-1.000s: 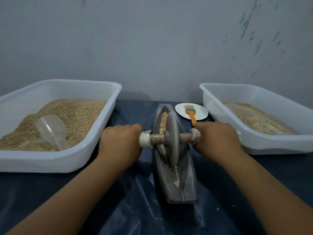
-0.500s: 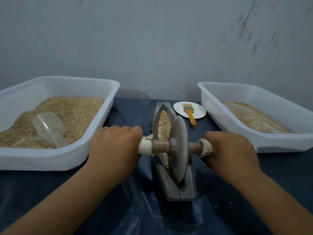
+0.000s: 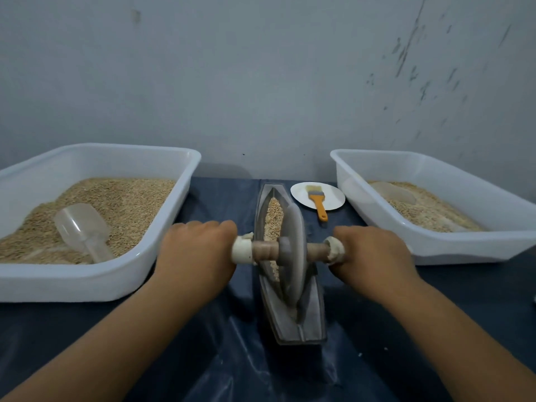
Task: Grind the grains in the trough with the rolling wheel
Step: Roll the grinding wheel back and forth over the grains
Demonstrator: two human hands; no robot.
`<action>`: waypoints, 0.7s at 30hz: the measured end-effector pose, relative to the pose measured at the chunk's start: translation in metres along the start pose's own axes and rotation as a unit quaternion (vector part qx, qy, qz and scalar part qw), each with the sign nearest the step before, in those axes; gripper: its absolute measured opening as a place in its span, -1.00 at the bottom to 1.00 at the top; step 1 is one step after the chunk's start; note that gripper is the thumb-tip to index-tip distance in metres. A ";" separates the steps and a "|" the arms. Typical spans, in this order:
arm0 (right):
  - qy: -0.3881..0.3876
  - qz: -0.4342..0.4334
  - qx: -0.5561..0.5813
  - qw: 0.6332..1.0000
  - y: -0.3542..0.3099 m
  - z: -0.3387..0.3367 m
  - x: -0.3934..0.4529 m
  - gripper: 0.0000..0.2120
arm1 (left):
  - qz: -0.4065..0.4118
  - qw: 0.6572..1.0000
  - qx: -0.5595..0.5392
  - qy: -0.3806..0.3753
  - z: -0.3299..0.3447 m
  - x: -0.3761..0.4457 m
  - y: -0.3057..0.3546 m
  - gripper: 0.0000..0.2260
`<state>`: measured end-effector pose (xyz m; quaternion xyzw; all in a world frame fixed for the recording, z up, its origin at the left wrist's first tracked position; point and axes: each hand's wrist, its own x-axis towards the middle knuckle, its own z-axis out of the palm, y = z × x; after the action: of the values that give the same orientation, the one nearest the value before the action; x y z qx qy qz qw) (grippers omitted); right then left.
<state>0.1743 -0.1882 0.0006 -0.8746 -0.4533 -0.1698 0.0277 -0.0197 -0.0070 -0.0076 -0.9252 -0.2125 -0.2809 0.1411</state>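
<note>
A narrow grey boat-shaped trough lies lengthwise on the dark blue sheet, with tan grains heaped in its far half. The grey rolling wheel stands upright in the trough near its middle, on a wooden axle with white-wrapped ends. My left hand grips the left end of the axle. My right hand grips the right end. The wheel hides the grain beneath it.
A white tub on the left holds whole grain and a clear scoop. A second white tub on the right holds grain and another scoop. A white plate with an orange-handled brush sits behind the trough. A wall closes the back.
Both hands drew the wheel toward me along the trough from its far part to about the middle, baring more grain behind it. The grip on the axle is unchanged.
</note>
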 end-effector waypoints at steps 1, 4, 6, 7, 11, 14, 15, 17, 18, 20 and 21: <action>0.007 -0.004 -0.007 1.000 0.003 -0.004 -0.010 -0.71 | 0.017 1.000 -0.004 0.022 -0.006 -0.006 0.000 -0.66; -0.012 -0.004 0.018 1.000 0.008 -0.009 -0.017 -0.74 | 0.026 1.000 -0.010 0.015 -0.009 -0.008 -0.002 -0.63; -0.037 0.011 0.045 0.998 0.003 -0.005 -0.005 -0.76 | 0.010 1.000 0.001 -0.009 0.003 0.003 -0.002 -0.71; -0.045 0.022 0.045 0.998 0.000 -0.001 0.006 -0.77 | -0.010 0.999 0.012 -0.028 0.011 0.012 -0.003 -0.75; -0.009 0.029 -0.002 1.000 -0.010 0.007 0.047 -0.87 | -0.078 0.991 0.001 -0.111 0.034 0.040 -0.010 -0.88; -0.026 0.010 -0.017 0.999 -0.011 0.004 0.055 -0.91 | -0.096 0.986 -0.011 -0.133 0.031 0.039 -0.009 -0.91; -0.049 0.003 -0.010 0.999 -0.009 0.001 0.052 -0.87 | -0.093 0.987 -0.011 -0.131 0.027 0.033 -0.008 -0.89; -0.110 -0.022 0.029 0.993 -0.003 -0.009 0.038 -0.83 | -0.068 0.993 -0.003 -0.097 0.015 0.015 -0.007 -0.82; -0.141 -0.034 0.050 0.988 0.001 -0.014 0.029 -0.82 | -0.042 0.997 0.002 -0.062 0.008 0.005 -0.005 -0.76; -0.189 -0.046 0.093 0.976 0.010 -0.025 0.013 -0.83 | 0.019 1.000 0.005 0.001 -0.005 -0.009 -0.002 -0.61; -0.197 -0.049 0.109 0.973 0.013 -0.027 0.008 -0.83 | 0.028 1.000 0.006 0.012 -0.010 -0.011 -0.003 -0.57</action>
<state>0.1815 -0.1955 0.0302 -0.8595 -0.5075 0.0554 0.0247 -0.0344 -0.0118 -0.0055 -0.9265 -0.1861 -0.2870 0.1569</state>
